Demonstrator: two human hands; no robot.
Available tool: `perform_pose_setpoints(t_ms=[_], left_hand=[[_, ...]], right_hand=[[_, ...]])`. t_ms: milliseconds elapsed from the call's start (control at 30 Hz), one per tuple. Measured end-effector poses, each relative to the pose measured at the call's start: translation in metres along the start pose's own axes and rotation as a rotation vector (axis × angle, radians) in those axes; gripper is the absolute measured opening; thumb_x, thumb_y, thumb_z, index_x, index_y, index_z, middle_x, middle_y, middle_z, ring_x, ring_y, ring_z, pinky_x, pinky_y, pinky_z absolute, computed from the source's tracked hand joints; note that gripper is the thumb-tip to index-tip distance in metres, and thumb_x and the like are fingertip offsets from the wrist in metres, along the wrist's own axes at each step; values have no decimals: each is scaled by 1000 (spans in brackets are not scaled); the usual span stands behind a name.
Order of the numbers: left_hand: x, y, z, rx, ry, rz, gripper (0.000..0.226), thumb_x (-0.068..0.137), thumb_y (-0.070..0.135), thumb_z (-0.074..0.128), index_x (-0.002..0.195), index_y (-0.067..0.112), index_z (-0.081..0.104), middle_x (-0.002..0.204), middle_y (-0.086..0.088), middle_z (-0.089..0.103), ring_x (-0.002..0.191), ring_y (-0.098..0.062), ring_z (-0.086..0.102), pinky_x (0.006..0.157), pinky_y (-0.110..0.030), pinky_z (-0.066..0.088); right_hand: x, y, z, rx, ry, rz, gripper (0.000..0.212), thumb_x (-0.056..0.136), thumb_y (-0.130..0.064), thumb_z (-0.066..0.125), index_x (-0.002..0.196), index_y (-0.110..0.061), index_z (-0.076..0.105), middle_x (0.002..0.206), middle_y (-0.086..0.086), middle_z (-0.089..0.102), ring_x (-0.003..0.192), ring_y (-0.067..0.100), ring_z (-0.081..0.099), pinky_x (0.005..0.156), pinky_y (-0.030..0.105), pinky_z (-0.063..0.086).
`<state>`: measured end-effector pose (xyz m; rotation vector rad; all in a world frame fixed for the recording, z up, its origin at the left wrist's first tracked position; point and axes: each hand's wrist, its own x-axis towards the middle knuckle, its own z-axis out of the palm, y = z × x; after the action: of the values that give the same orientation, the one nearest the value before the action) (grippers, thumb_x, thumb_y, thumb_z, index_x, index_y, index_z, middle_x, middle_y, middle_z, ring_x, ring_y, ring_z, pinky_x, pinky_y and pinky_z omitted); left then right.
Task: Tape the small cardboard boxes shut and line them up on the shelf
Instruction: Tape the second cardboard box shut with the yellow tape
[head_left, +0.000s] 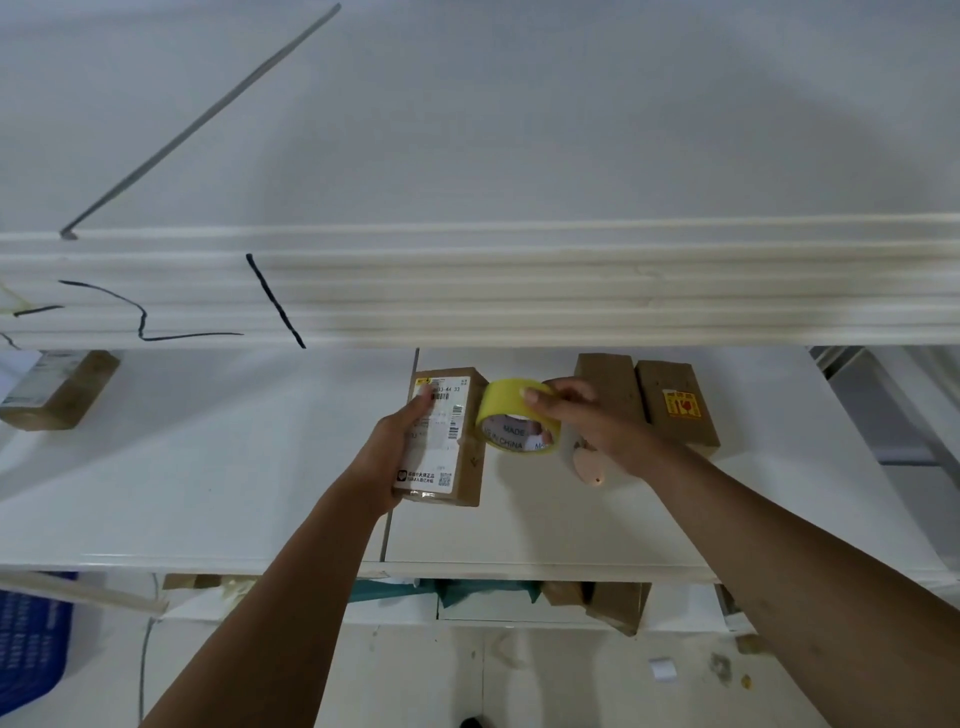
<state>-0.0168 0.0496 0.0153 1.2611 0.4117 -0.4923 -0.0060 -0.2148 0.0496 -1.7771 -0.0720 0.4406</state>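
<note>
A small cardboard box with a white shipping label (447, 441) lies on the white shelf (208, 467). My left hand (395, 447) grips its left side, thumb on the label. My right hand (587, 421) holds a yellow tape roll (511, 413) just right of the box, fingers curled over its rim. Two more cardboard boxes stand side by side behind my right hand: a plain one (608, 384) and one with a yellow and red sticker (675, 405). Another box (57, 389) sits at the shelf's far left.
A stack of pale boards (571, 291) forms the level above, overhanging the shelf's back. A small round pale piece (589, 467) lies under my right wrist. Below the shelf edge are more boxes (618, 603), teal material (415, 592) and a blue crate (31, 639).
</note>
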Motion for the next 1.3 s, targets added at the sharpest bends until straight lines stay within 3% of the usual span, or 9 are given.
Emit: perform_pose_setpoints(t_ms=[100,200,367,600,733,833,967,1133,1300], left_hand=[[0,-1,-2,-44,-8,3,44,96,56,64,110,16,77,102,-10,79,78,-26,78,71,-35,63],[-3,-6,1,-125,-43,1,41,96,55,62,105,18,78,95,-7,79,74,-23,78,67,-33,63],[-2,-17,17,-225,-146,-12,67,90,64,63,136,14,70,105,-11,73,82,-27,75,78,-41,61],[-2,-19,25,-60,-240,2,69,101,75,34,132,24,71,106,-10,74,86,-26,68,78,-40,56],[2,-20,32,238,127,217,48,112,46,39,101,17,75,75,4,76,76,-23,69,59,-23,56],[-1,-17,38,290,65,234,66,95,76,46,108,20,78,98,-3,81,93,-23,77,81,-35,63],[0,-25,38,358,94,259,73,63,72,81,120,28,69,108,2,78,101,-21,75,88,-43,63],[2,-26,26,195,215,173,45,85,53,79,114,19,74,99,-6,81,91,-26,78,81,-46,66],[2,-24,20,162,208,173,44,87,52,67,105,13,76,93,-16,79,82,-32,77,75,-46,64]], right_hand=[[1,1,-5,-44,62,-39,76,89,-49,78,111,21,59,88,13,53,82,19,52,63,17,43],[3,1,-7,-195,56,4,98,72,-74,77,106,16,62,87,7,48,80,20,49,70,29,38],[11,1,0,-290,-33,26,68,70,-79,76,56,-23,42,58,-1,36,51,11,37,60,32,26],[20,-11,4,-344,-76,-27,80,68,-82,75,66,-4,58,58,0,47,56,11,50,64,32,35],[22,-3,8,-445,22,-64,63,74,-68,82,57,-17,50,48,-10,35,46,6,37,57,30,26],[22,3,14,-446,89,-64,63,71,-72,81,55,-21,46,47,-12,35,46,6,37,57,30,26],[21,-5,22,-461,92,-42,55,86,-68,68,60,-24,49,50,-13,44,51,5,44,56,28,31],[10,-12,4,15,24,33,22,100,-45,62,99,-27,74,103,-15,72,107,4,66,98,23,46],[-1,-5,2,14,-74,-9,47,96,-38,69,113,6,71,111,22,73,87,-5,66,88,14,46]])
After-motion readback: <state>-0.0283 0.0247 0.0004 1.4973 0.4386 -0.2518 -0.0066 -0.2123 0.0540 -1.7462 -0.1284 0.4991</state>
